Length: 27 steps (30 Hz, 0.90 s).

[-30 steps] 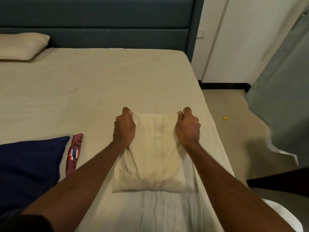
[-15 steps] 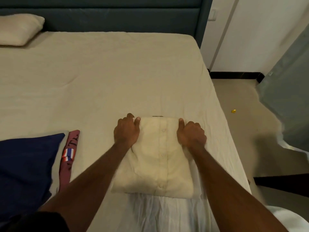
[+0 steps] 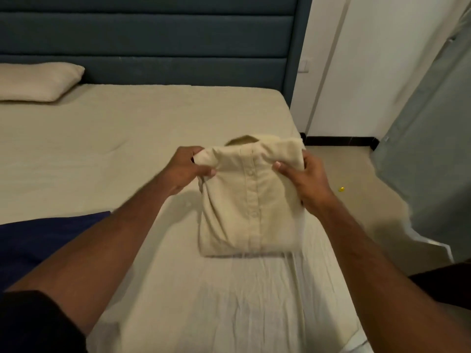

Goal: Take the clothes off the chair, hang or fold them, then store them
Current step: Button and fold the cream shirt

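Note:
A folded cream button-up shirt (image 3: 251, 205) hangs lifted above the bed (image 3: 127, 138), its collar end up and its button strip facing me. My left hand (image 3: 186, 169) grips the shirt's upper left corner. My right hand (image 3: 303, 179) grips the upper right side, thumb on the front. The shirt's lower edge is near the sheet; I cannot tell if it touches. A dark blue garment (image 3: 38, 240) lies on the bed at the left, partly behind my left arm.
A cream pillow (image 3: 35, 81) lies at the bed's far left against the teal headboard (image 3: 153, 39). Right of the bed are bare floor with a small yellow object (image 3: 341, 189), a white wall and a grey curtain (image 3: 433, 149).
Both hands went from pressing the folded shirt flat on the bed to gripping its top corners and raising it. The camera tilted up; the pink item beside the blue garment is out of sight.

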{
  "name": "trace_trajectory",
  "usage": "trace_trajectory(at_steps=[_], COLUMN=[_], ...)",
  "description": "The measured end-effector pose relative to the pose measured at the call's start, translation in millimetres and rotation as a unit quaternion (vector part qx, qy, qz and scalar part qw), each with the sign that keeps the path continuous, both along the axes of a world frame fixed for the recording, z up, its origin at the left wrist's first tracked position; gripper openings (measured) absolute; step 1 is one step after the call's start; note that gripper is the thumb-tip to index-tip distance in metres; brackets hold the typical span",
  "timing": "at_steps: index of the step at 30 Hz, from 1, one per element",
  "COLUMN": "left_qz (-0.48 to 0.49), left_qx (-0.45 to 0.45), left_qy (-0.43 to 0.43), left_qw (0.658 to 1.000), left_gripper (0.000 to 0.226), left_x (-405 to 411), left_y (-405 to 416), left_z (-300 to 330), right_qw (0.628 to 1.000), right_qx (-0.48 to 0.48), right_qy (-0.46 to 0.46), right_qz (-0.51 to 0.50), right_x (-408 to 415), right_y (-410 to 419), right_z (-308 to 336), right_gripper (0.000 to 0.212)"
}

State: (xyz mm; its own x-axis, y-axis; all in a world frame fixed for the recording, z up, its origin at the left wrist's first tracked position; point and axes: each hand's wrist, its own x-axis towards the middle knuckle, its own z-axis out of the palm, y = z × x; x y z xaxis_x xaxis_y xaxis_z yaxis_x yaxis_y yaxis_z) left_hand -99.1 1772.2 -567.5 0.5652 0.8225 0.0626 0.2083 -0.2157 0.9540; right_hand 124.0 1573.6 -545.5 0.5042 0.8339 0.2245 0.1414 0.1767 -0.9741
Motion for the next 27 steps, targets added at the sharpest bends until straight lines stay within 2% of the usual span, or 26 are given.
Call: trace_trajectory(at_steps=[4,7,9,10,12,14,15,16,17,19,20,21,22,24,25,27], left_qz=[0.011,0.005,0.005,-0.009,-0.047,-0.022,0.028,0.108,0.196,0.335,0.363,0.37,0.355,0.316,0.308,0.296], left_qx=[0.076,0.042,0.043,0.074,0.114,0.087,0.066,0.053,0.049,-0.007,-0.053,-0.104,-0.156,-0.228,-0.257,-0.294], left_qy=[-0.056,-0.056,0.049,0.153,0.306,0.327,0.307,0.277,0.237,0.172,0.152,0.148,0.168,0.201,0.187,0.151], left_qw=[0.995,0.998,0.998,0.985,0.944,0.941,0.949,0.953,0.95,0.926,0.918,0.911,0.906,0.899,0.897,0.896], left_gripper=[0.036,0.042,0.035,0.03,0.031,0.046,0.048,0.043,0.034,0.013,0.014,0.031,0.047,0.067,0.074,0.074], left_x=[-6.3,-34.6,-65.7,-82.9,-118.2,-139.5,-143.7,-145.3,-146.5,-148.4,-148.4,-148.1,-146.7,-141.8,-137.6,-132.5], left_y=[-8.2,-19.7,-29.5,-38.4,-57.9,-81.9,-94.9,-106.6,-119.9,-146.1,-159.6,-172.7,-185.8,-208.5,-213.4,-217.6], left_z=[51.2,36.2,-2.8,-21.1,-66.1,-95.8,-103.5,-106.6,-108.3,-116.1,-117.6,-120.7,-120.4,-112.6,-110.3,-107.9], right_qw=[0.989,0.965,0.941,0.93,0.88,0.784,0.753,0.746,0.76,0.831,0.874,0.91,0.929,0.905,0.887,0.869], right_qx=[0.076,0.106,0.099,0.069,-0.013,-0.073,-0.108,-0.131,-0.15,-0.195,-0.188,-0.175,-0.17,-0.245,-0.315,-0.428], right_qy=[-0.121,-0.23,-0.304,-0.332,-0.427,-0.551,-0.578,-0.573,-0.537,-0.374,-0.31,-0.285,-0.3,-0.348,-0.335,-0.249], right_qz=[0.033,0.072,0.111,0.139,0.208,0.275,0.297,0.313,0.333,0.363,0.325,0.243,0.134,-0.029,-0.047,0.011], right_x=[-11.8,-45.8,-78.1,-95.9,-131.9,-161.3,-169.0,-170.1,-166.4,-151.3,-140.3,-126.8,-110.6,-80.5,-67.5,-52.2], right_y=[-20.7,-39.3,-56.6,-67.5,-89.3,-103.8,-107.7,-108.8,-106.9,-102.8,-97.5,-88.6,-77.8,-56.8,-47.0,-32.3], right_z=[47.6,22.8,-22.3,-50.2,-103.6,-143.2,-149.1,-144.1,-134.9,-109.6,-99.5,-93.4,-91.7,-93.3,-96.8,-100.9], right_gripper=[0.014,0.01,0.011,0.016,0.029,0.04,0.041,0.038,0.036,0.041,0.038,0.034,0.033,0.039,0.047,0.067])
